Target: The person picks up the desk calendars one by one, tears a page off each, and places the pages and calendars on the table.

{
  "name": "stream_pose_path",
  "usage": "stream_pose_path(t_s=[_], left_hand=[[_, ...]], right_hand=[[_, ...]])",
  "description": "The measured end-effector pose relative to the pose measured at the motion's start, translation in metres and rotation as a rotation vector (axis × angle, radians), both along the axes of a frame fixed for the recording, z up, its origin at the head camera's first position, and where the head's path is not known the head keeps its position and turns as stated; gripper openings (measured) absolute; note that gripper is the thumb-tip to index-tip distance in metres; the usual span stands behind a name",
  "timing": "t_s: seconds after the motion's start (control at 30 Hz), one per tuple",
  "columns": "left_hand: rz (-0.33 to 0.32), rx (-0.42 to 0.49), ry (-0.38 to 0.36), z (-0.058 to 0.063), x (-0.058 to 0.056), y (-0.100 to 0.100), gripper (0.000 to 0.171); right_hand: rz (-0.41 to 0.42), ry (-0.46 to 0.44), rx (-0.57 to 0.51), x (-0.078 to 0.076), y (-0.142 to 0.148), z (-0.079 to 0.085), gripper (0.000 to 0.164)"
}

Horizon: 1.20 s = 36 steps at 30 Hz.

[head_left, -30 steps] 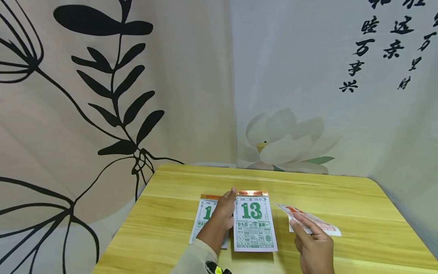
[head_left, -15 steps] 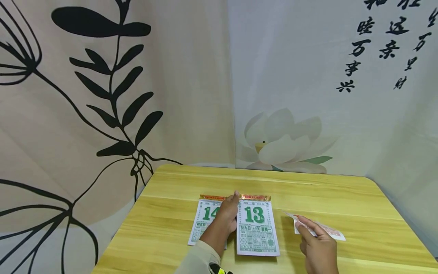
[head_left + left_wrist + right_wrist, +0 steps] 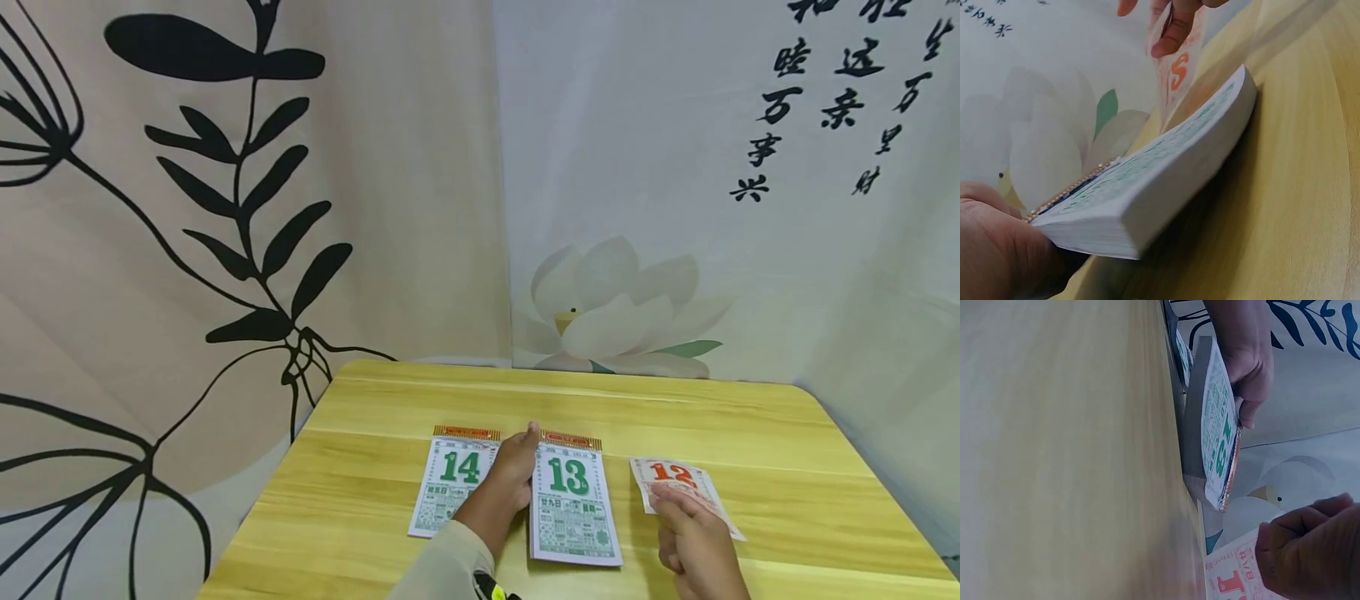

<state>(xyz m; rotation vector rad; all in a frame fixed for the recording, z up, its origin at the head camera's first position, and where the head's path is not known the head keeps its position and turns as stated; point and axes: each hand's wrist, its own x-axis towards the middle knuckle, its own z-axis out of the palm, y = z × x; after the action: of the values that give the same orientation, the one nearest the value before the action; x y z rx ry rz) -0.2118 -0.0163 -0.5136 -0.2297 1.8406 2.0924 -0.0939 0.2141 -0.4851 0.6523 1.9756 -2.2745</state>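
A thick white paper calendar pad with a green 13 tilts over the surface, the left hand keeping a firm grip on its left edge. To the right, the right hand has its grip on a loose white paper sheet with a red 12, pinched at the lower part. Left of the first pad, a second white paper calendar pad with a green 14 lies partly behind the left forearm. The yellow, wood-grained, round-cornered surface meets pale fabric hangings printed with black leafy stems, a pale lotus and black brush characters.
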Motion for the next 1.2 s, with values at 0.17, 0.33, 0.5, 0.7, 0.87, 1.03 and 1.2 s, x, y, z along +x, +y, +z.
stream_pose_path(t_s=[0.17,0.33,0.5,0.7,0.87,1.03,1.2], left_hand=[[-0.013,0.014,0.022,0.001,0.000,0.005,0.069],[-0.021,0.038,0.044,0.001,0.002,0.007,0.055],[-0.009,0.003,0.045,0.001,0.003,0.006,0.059],[-0.020,-0.012,0.048,-0.003,-0.001,0.008,0.067],[-0.012,0.013,0.054,-0.005,-0.004,0.010,0.073],[0.015,0.048,0.079,-0.008,-0.005,0.010,0.073],[0.029,0.078,0.112,-0.012,-0.006,0.012,0.071]], right_hand=[[0.073,-0.055,0.073,0.000,-0.001,0.000,0.058],[0.101,-0.094,0.032,0.002,0.001,-0.001,0.057],[0.155,-0.113,-0.024,0.003,0.003,-0.004,0.066],[0.207,-0.160,-0.032,0.004,0.006,-0.008,0.075],[0.237,-0.180,-0.061,0.005,0.012,-0.012,0.068],[0.327,-0.179,-0.153,0.007,0.023,-0.017,0.033],[0.384,-0.179,-0.189,0.008,0.030,-0.020,0.026]])
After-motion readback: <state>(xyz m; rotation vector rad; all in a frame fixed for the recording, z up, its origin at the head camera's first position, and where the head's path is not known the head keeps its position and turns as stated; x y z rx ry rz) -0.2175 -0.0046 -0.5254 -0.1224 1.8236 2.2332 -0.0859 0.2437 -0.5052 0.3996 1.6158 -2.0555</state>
